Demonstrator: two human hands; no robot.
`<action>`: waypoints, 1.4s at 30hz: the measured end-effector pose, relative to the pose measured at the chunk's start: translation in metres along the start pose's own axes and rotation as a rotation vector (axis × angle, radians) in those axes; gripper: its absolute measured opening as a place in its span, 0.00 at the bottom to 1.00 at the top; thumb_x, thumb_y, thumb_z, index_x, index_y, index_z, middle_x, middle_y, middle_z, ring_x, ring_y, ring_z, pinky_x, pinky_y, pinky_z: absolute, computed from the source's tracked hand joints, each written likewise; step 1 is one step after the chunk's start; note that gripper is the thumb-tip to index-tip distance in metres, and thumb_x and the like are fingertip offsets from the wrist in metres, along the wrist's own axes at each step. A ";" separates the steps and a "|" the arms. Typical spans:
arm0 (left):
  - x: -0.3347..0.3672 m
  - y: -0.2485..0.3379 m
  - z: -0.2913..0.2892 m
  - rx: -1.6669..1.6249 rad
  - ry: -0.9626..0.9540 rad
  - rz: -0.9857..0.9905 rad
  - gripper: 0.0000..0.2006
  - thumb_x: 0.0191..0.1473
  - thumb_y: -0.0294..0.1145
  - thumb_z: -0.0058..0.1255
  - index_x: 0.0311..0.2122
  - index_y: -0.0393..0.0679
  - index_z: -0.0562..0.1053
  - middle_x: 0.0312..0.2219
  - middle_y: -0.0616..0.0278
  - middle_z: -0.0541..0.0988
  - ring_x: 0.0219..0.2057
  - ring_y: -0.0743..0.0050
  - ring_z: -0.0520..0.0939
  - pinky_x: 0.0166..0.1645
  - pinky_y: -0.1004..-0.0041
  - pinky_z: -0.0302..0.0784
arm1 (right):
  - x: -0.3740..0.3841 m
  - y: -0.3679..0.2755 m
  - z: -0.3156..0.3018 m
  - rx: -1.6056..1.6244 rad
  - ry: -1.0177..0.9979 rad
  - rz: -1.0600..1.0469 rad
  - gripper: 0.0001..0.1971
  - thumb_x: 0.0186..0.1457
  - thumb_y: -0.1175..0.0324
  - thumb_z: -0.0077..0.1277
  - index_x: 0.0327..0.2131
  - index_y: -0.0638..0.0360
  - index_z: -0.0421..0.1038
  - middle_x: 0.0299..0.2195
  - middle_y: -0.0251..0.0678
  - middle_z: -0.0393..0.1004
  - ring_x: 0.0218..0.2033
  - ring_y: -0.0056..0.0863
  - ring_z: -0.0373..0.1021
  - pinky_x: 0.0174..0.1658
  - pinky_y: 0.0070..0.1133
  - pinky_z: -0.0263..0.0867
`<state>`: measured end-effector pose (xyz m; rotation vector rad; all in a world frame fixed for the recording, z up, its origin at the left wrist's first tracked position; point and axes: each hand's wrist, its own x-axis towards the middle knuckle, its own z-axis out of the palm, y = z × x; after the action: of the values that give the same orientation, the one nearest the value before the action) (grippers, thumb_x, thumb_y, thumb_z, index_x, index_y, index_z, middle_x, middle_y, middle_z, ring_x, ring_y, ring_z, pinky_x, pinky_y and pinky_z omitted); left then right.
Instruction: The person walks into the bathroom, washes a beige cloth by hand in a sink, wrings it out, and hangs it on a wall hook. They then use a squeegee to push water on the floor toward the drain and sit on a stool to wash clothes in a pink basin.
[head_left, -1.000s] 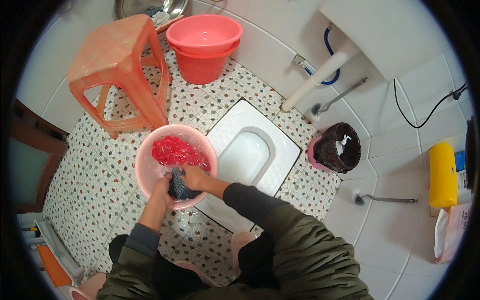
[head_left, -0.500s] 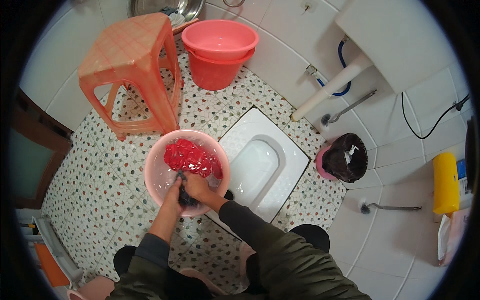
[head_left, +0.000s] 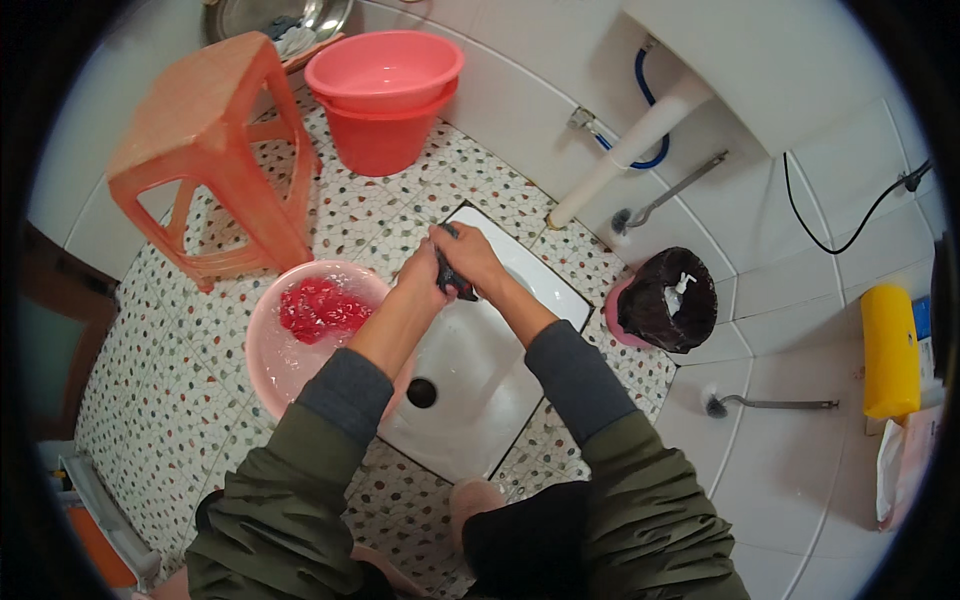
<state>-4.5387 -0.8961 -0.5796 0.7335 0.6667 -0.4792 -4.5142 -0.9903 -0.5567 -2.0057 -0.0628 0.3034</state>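
Note:
A small wet dark grey cloth (head_left: 455, 285) is bunched between my two hands above the white squat toilet (head_left: 475, 380). My left hand (head_left: 422, 272) is closed round it from the left, and my right hand (head_left: 474, 258) grips it from the right. Part of the cloth is hidden in my fingers. Left of my hands, a pale pink basin (head_left: 268, 365) of water stands on the floor, partly behind my left forearm. Red fabric (head_left: 322, 308) lies in its water.
An orange plastic stool (head_left: 200, 110) stands at the back left, beside stacked pink-red basin and bucket (head_left: 385, 135). A lined bin (head_left: 668, 300) is right of the toilet. A white pipe (head_left: 640, 145) and brushes (head_left: 775, 404) are along the wall.
Both hands have lifted the dark grey cloth out of the pink basin and moved right, over the squat toilet. The red fabric stays in the basin. The view has shifted slightly.

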 end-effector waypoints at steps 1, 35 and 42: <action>0.011 -0.001 0.014 0.059 0.057 0.084 0.16 0.61 0.52 0.38 0.40 0.51 0.68 0.30 0.63 0.76 0.22 0.73 0.76 0.14 0.76 0.61 | 0.010 0.005 -0.011 0.009 0.060 0.006 0.18 0.56 0.57 0.47 0.29 0.65 0.72 0.24 0.35 0.73 0.23 0.22 0.67 0.27 0.22 0.65; -0.094 -0.049 -0.277 0.072 0.388 0.249 0.14 0.59 0.37 0.38 0.48 0.45 0.67 0.42 0.52 0.74 0.40 0.53 0.78 0.39 0.44 0.77 | -0.120 0.069 0.246 -0.591 -0.084 -0.075 0.16 0.56 0.64 0.44 0.47 0.60 0.66 0.39 0.51 0.75 0.42 0.43 0.73 0.45 0.36 0.67; -0.088 -0.055 -0.274 -0.125 -0.062 -0.214 0.27 0.60 0.58 0.30 0.54 0.50 0.65 0.54 0.56 0.68 0.54 0.50 0.69 0.56 0.43 0.62 | -0.124 0.090 0.256 -0.148 -0.215 0.064 0.16 0.58 0.63 0.40 0.43 0.65 0.67 0.37 0.57 0.74 0.40 0.54 0.71 0.44 0.41 0.66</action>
<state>-4.7386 -0.7150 -0.6954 0.5296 0.7136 -0.6475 -4.7037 -0.8271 -0.7191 -2.1178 -0.1605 0.5691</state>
